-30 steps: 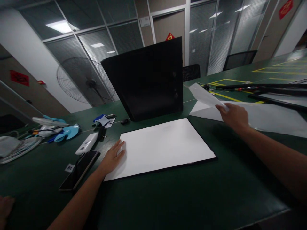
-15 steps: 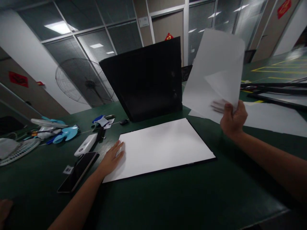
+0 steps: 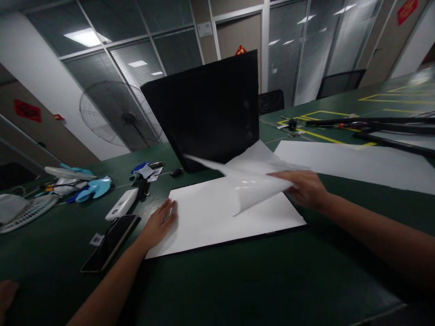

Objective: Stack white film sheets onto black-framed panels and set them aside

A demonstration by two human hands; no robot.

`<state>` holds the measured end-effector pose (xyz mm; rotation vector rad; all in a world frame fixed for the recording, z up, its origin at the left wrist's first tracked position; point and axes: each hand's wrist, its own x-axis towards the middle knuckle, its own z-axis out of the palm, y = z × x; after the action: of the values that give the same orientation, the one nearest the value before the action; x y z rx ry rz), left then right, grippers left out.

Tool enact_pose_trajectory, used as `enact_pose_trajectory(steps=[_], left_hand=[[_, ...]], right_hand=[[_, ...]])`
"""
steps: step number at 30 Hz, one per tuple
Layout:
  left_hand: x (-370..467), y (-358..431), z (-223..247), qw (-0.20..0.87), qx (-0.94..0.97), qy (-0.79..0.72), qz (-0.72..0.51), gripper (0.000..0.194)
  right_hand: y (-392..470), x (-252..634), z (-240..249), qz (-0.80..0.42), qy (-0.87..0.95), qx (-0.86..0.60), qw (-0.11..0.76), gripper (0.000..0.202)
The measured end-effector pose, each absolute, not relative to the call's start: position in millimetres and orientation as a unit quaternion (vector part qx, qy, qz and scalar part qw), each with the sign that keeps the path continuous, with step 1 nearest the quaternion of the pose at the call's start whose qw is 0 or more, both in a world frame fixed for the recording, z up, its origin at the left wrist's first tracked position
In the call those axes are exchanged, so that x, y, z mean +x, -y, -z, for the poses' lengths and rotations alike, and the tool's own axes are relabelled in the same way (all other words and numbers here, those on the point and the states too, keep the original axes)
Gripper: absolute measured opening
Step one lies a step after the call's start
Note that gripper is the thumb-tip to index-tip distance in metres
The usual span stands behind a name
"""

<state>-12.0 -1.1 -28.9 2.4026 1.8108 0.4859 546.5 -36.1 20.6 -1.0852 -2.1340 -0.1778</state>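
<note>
A flat rectangular panel with a white face (image 3: 204, 222) and thin dark edges lies on the green table. My left hand (image 3: 159, 226) rests on its left edge, fingers stretched out and a little apart. Over the panel's right part, my right hand (image 3: 303, 186) grips a thin, glossy whitish sheet (image 3: 253, 181) by its right side. The sheet is bent and partly blurred by motion; its left part hangs over the white face. Behind the panel stands a large black panel (image 3: 207, 113), tilted, its lower right part hidden by the sheet.
At left lie a phone (image 3: 109, 244), a white device (image 3: 122, 205), a blue-bladed small fan (image 3: 94, 189) and a black mouse (image 3: 176, 172). White sheets (image 3: 353, 165) and black frame strips (image 3: 384, 124) lie at right. Part of another hand (image 3: 7, 294) shows at lower left.
My right hand has swung the sheet from upright at the right down and leftward over the white panel. My left hand stays put.
</note>
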Motion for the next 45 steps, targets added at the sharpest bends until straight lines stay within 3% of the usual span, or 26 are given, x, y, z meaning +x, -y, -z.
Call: enact_pose_trajectory(steps=[3, 6, 11, 16, 25, 35, 40, 45], left_hand=[[-12, 1, 29, 0.042, 0.788, -0.592, -0.162, 0.072], [-12, 1, 29, 0.036, 0.79, -0.589, -0.166, 0.071], [-13, 1, 29, 0.041, 0.787, -0.594, -0.162, 0.07], [-12, 0, 30, 0.054, 0.785, -0.596, -0.157, 0.078], [-8, 4, 25, 0.078, 0.774, -0.606, -0.165, 0.08], [-4, 7, 19, 0.076, 0.773, -0.612, -0.148, 0.086], [-5, 6, 20, 0.074, 0.775, -0.613, -0.138, 0.089], [-12, 2, 26, 0.089, 0.774, -0.602, -0.175, 0.08]], right_hand=[[41, 518, -21, -0.033, 0.909, -0.377, 0.175, 0.058], [51, 492, -17, -0.068, 0.928, -0.352, 0.104, 0.071], [61, 477, -11, -0.097, 0.913, -0.365, 0.158, 0.068], [33, 508, -14, -0.016, 0.874, -0.445, 0.191, 0.054], [1, 559, -6, -0.026, 0.828, -0.546, 0.123, 0.052], [27, 521, -9, 0.074, 0.845, -0.52, 0.103, 0.05], [31, 514, -14, 0.039, 0.865, -0.484, 0.13, 0.044], [29, 515, -13, -0.012, 0.89, -0.414, 0.188, 0.039]])
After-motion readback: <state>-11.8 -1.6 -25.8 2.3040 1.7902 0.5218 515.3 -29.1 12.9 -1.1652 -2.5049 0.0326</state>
